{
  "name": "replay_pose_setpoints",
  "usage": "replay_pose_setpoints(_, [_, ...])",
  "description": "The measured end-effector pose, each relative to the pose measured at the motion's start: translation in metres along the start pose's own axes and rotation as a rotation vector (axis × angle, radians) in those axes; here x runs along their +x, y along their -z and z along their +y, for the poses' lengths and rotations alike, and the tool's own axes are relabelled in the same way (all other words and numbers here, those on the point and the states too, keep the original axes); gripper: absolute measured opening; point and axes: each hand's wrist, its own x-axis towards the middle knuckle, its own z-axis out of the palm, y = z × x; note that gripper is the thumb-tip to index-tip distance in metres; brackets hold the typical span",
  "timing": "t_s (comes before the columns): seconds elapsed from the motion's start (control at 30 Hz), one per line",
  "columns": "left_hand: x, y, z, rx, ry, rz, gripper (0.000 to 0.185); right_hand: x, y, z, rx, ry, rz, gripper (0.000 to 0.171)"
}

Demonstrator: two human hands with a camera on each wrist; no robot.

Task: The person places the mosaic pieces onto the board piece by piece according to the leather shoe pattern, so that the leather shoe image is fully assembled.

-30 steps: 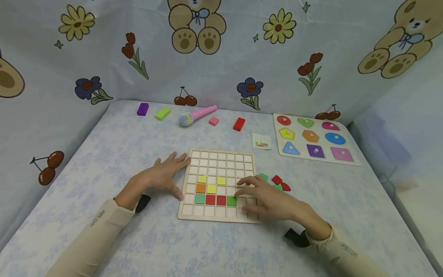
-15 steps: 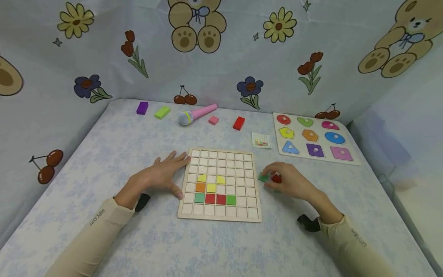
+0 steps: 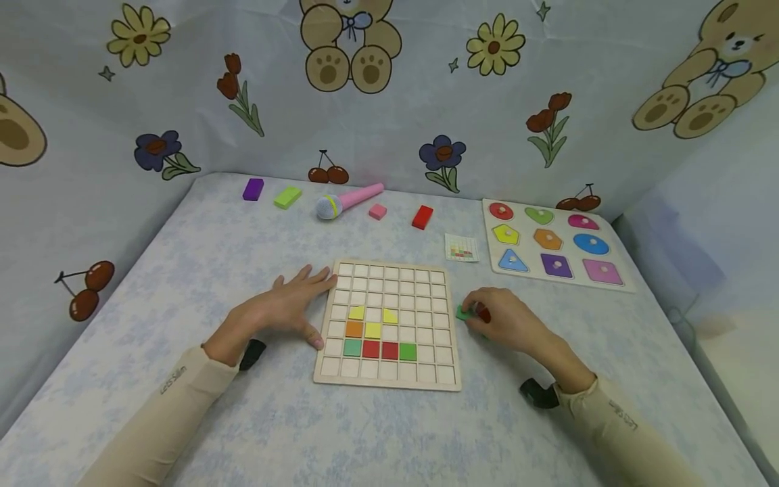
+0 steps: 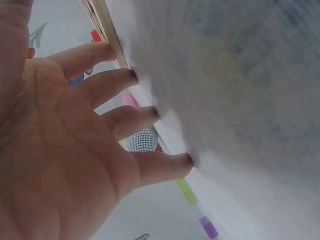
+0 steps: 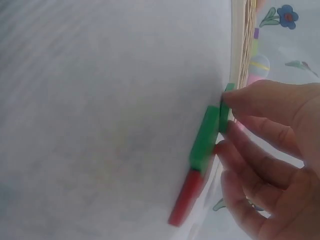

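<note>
A wooden grid board (image 3: 395, 284) lies mid-table with yellow, orange, red and green tiles (image 3: 372, 331) in its lower rows. My left hand (image 3: 286, 308) lies flat on the cloth, fingers spread, fingertips against the board's left edge (image 4: 107, 30). My right hand (image 3: 481, 314) is just right of the board, fingers curled over a few loose pieces. In the right wrist view its thumb and fingers (image 5: 250, 107) pinch a small green tile (image 5: 225, 112). A second green tile (image 5: 205, 137) and a red tile (image 5: 186, 197) lie on the cloth beside it.
Along the back stand a purple block (image 3: 252, 189), lime block (image 3: 287, 197), toy microphone (image 3: 348, 201), pink block (image 3: 377, 212) and red block (image 3: 422, 217). A small pattern card (image 3: 460, 247) and a shape puzzle board (image 3: 528, 238) lie at the right.
My right hand left the board's lower right cells and moved right to the loose tiles, where its fingers curled onto a green one. The left hand stayed put.
</note>
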Motion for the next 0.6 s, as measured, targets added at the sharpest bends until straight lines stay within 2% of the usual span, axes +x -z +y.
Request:
replay_pose_setpoints(0.23, [0.001,-0.001,0.001,-0.005,-0.007,0.003,0.128,-0.003,0.002,-0.010,0.017,-0.006,-0.030,0.014])
replay_pose_setpoints(0.47, [0.001,-0.001,0.001,0.008,-0.002,-0.001,0.128,-0.015,-0.005,-0.034,0.092,0.133,-0.131,0.016])
replay_pose_setpoints(0.6, [0.001,-0.001,0.002,0.007,-0.002,0.001,0.128,-0.020,-0.012,-0.045,0.080,0.162,-0.156,0.017])
